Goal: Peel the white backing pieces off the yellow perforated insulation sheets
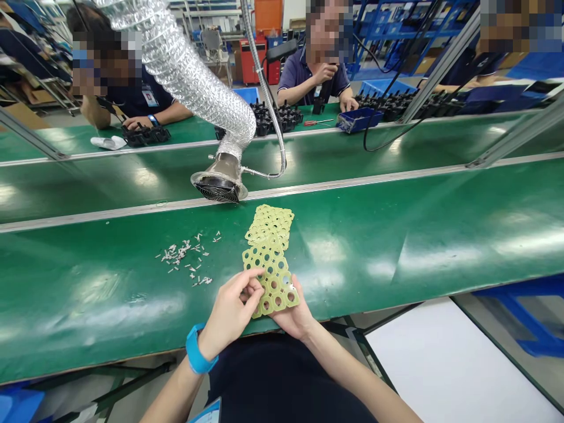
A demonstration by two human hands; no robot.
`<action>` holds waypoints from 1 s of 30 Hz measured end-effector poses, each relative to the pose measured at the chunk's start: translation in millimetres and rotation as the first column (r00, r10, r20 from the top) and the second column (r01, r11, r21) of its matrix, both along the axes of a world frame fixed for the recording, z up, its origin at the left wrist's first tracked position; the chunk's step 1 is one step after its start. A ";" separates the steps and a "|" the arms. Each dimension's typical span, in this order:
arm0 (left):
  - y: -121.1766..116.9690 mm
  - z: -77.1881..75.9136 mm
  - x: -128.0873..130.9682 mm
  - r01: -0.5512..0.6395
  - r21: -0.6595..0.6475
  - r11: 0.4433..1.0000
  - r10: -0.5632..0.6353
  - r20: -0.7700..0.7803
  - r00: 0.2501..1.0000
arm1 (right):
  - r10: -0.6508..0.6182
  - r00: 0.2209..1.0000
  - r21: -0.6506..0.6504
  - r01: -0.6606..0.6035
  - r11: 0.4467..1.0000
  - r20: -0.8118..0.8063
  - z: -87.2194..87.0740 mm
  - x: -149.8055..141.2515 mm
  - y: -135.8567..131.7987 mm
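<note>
Near six o'clock, our left hand pinches a perforated yellow-green sheet from above while our right hand supports its edge from beneath, so it lies steady. More sheets overlap at twelve o'clock on the green surface, within easy reach; loose metal bits lie scattered at ten.

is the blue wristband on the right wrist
No, the blue wristband is on the left wrist, and the right hand has no band.
</note>
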State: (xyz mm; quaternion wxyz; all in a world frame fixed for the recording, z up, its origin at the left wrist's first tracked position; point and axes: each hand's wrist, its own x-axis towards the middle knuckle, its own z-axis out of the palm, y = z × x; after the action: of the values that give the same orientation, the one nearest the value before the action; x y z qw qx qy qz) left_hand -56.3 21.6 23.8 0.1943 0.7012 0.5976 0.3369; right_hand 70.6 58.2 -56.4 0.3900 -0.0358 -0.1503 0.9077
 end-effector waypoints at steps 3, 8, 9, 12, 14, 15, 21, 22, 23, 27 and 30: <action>-3.7 -5.2 4.5 -0.043 0.088 0.995 0.044 -0.008 0.999 | -0.017 1.000 -0.009 0.018 1.000 0.023 -0.2 0.0 0.2; -4.9 -13.4 7.9 -0.110 0.116 0.987 0.102 0.069 0.992 | -0.023 0.999 0.003 0.023 1.000 0.025 1.4 1.0 0.1; -4.4 -14.4 7.6 -0.118 0.098 0.988 0.110 0.089 0.990 | -0.017 1.000 0.011 0.017 1.000 0.020 2.1 1.3 0.1; -2.2 -15.2 6.2 -0.128 0.027 0.991 0.123 0.143 0.982 | -0.002 1.000 0.017 0.002 1.000 0.003 3.9 1.9 0.4; -0.7 -14.3 5.4 -0.127 -0.015 0.992 0.128 0.167 0.978 | 0.007 1.000 0.019 -0.006 1.000 -0.011 4.8 2.0 0.7; -0.2 -13.8 5.1 -0.126 -0.030 0.992 0.129 0.176 0.976 | 0.012 1.000 0.023 -0.012 1.000 -0.017 5.1 1.9 0.7; 0.3 -13.2 4.1 -0.128 -0.050 0.990 0.136 0.210 0.968 | 0.017 1.000 0.040 -0.016 0.999 -0.002 6.7 1.8 0.0; 0.2 -13.5 4.0 -0.128 -0.054 0.990 0.137 0.216 0.967 | 0.016 1.000 0.039 -0.016 0.999 -0.001 6.8 1.8 -0.2; 0.1 -13.8 3.9 -0.128 -0.060 0.990 0.138 0.223 0.965 | 0.015 1.000 0.039 -0.015 0.999 -0.001 6.9 1.8 -0.3; -0.5 -14.9 3.2 -0.134 -0.076 0.988 0.150 0.261 0.954 | 0.012 1.000 0.033 -0.013 0.999 0.014 7.2 1.6 -0.6; -1.3 -15.2 2.7 -0.128 -0.084 0.988 0.147 0.285 0.947 | 0.011 1.000 0.039 -0.012 0.999 0.024 7.4 1.7 -0.4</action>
State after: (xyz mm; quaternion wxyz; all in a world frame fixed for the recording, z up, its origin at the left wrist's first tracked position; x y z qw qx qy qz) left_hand -53.7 20.3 8.6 0.2785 0.5941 0.6205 0.4295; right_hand 72.3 57.8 -49.0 0.3838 -0.0381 -0.1727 0.9063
